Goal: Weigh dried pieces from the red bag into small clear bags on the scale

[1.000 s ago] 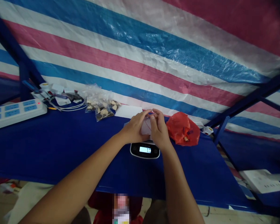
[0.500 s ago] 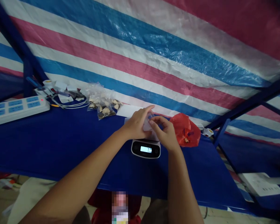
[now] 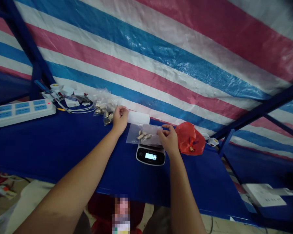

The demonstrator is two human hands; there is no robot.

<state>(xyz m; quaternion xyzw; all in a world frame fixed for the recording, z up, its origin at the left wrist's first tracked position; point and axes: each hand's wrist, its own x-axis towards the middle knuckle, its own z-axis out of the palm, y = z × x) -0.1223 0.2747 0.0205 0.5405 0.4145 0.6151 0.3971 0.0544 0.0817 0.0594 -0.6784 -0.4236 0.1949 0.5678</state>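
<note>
A clear plastic bag with a few pale dried slices in it lies across the top of a digital kitchen scale, whose lit display seems to read 7.1. The bag's right edge is pinched between the fingers of my right hand. Off to the left, my left hand is beside a cluster of filled clear bags, its fingers curled together. What those fingers hold, if anything, is hidden. Between the hands, behind the scale, lies a white sheet.
A crumpled red plastic bag with a few pieces in it sits right of my right hand. Cables and plugs and a long white power strip occupy the left. A striped tarp hangs behind the blue table.
My left hand has moved left, off the bag on the scale and over to the filled bags. That bag now lies flatter, with its contents showing. My right hand stays at its edge.
</note>
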